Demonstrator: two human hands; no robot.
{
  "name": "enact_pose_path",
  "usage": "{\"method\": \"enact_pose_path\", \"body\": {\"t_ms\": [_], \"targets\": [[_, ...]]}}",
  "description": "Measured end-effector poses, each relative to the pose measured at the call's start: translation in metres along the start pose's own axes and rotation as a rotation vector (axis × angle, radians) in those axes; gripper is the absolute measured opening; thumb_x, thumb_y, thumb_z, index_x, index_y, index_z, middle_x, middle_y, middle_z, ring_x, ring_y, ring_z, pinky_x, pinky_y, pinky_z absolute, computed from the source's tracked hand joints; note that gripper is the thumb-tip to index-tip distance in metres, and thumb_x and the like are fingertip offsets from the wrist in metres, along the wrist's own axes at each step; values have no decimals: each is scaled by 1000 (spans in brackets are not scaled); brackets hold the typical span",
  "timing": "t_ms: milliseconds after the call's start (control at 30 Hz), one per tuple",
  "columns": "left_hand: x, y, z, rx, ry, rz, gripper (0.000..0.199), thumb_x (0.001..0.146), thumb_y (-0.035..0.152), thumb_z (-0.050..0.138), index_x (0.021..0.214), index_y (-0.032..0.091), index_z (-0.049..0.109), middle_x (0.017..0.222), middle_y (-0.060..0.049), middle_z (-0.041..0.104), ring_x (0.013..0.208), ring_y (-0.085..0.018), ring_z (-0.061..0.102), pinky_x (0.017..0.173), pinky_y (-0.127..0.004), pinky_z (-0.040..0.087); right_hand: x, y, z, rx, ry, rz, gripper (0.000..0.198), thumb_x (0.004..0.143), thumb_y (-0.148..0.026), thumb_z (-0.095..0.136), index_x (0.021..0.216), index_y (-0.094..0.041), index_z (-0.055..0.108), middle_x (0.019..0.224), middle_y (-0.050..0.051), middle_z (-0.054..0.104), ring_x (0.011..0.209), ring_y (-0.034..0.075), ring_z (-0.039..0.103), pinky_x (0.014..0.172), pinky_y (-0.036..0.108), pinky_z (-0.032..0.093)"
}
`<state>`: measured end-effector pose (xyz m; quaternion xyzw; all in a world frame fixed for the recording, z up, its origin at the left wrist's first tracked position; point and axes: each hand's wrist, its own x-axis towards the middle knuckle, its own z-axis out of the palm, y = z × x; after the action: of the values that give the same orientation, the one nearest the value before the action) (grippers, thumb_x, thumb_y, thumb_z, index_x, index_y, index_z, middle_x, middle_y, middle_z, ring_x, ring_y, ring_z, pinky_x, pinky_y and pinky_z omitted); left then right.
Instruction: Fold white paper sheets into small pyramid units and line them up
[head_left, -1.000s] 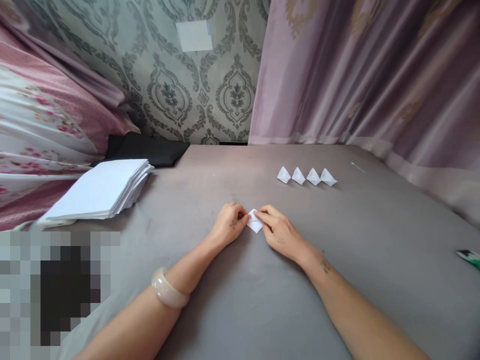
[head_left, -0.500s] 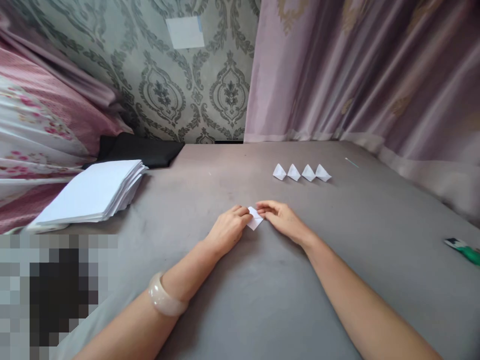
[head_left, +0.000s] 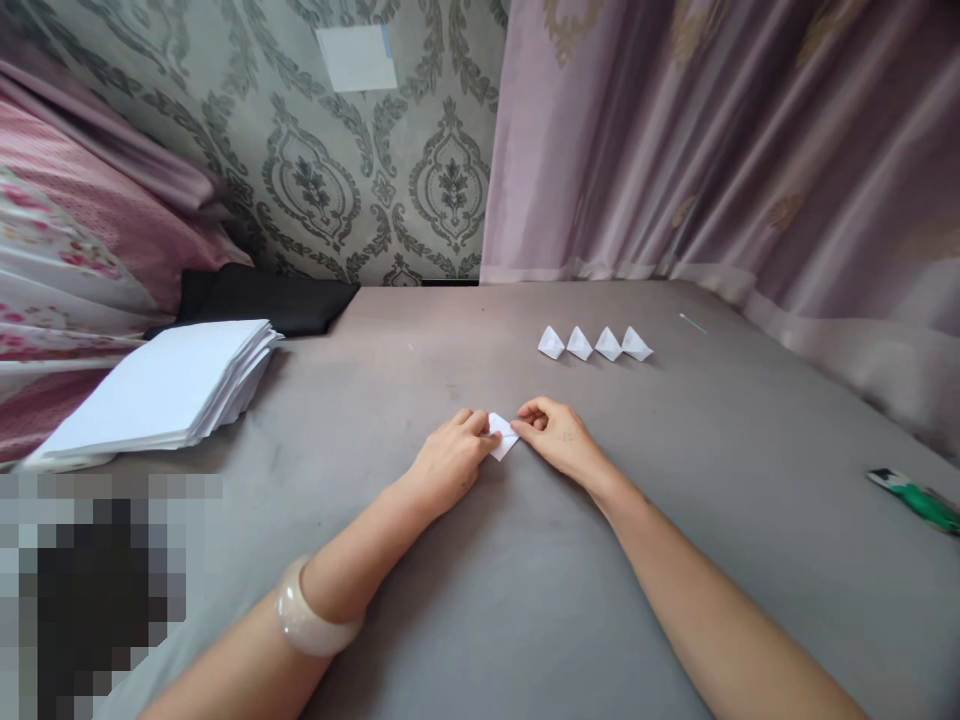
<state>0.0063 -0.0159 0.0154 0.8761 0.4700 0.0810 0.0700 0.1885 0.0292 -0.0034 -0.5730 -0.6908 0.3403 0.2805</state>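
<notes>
A small folded piece of white paper (head_left: 501, 446) lies on the grey cloth surface between my hands, one corner towards me. My left hand (head_left: 452, 456) has its fingers curled over the paper's left side, pressing and gripping it there. At the right corner, my right hand (head_left: 559, 436) pinches the paper with thumb and fingertips. A crease or edge runs across the paper between them. Farther back to the right stands a row of several small pointed folded paper pieces (head_left: 579, 344).
A thick stack of white paper sheets (head_left: 161, 385) lies at the left, before a black folded item (head_left: 262, 300). At the right edge is a green-handled tool (head_left: 919, 502). A thin white stick (head_left: 693, 323) lies near the curtain (head_left: 600, 150).
My right hand's fingers have closed in to a pinch at the paper's right corner. The left hand stays on the paper. The whole view has shifted slightly.
</notes>
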Motion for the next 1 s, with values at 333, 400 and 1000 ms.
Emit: {"method": "enact_pose_path", "body": {"t_ms": [333,400,1000], "targets": [[-3,11,-3,127,-43,-77,35,87,11,39,115,19,58,103,-10,57,96,-23,50,77,-33,45,0,-1,6,-135,-12,-114,8,77,-19,58,85,-19,58,83,1,58,73,12,54,70,25,42],[-4,16,-3,197,-58,-89,33,88,14,39,115,16,57,102,-11,57,96,-25,50,77,-35,45,-6,-4,8,-144,-8,-224,14,82,-15,52,92,-19,60,91,3,57,81,13,55,77,26,42],[-5,-18,10,-398,371,-431,35,73,3,39,84,17,69,88,-6,68,87,-19,60,83,-31,45,-42,-35,4,-841,-107,-493,46,85,-2,37,123,-20,55,98,8,58,83,21,47,75,34,32]]}}
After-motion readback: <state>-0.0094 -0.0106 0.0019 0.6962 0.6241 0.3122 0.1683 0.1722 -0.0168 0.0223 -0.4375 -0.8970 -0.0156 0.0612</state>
